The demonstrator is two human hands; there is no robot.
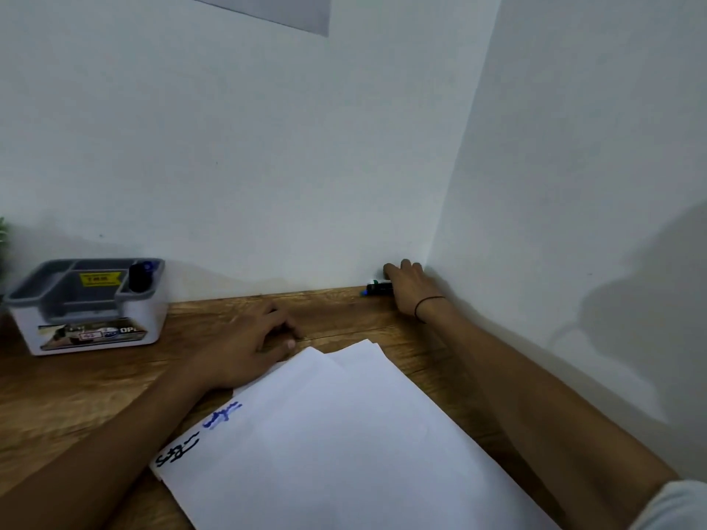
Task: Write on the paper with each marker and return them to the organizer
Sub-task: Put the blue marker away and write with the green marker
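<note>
A dark marker [377,288] with a green band and a blue tip lies flat at the table's [95,395] far edge, at about one o'clock. Its long axis runs along the wall, tip toward nine o'clock. The right hand [407,290] covers its other end in the corner; I cannot tell whether the fingers grip it. The left hand [245,344] rests loosely beside the paper [344,434]. The organizer [88,304] at ten o'clock holds two markers [140,276].
</note>
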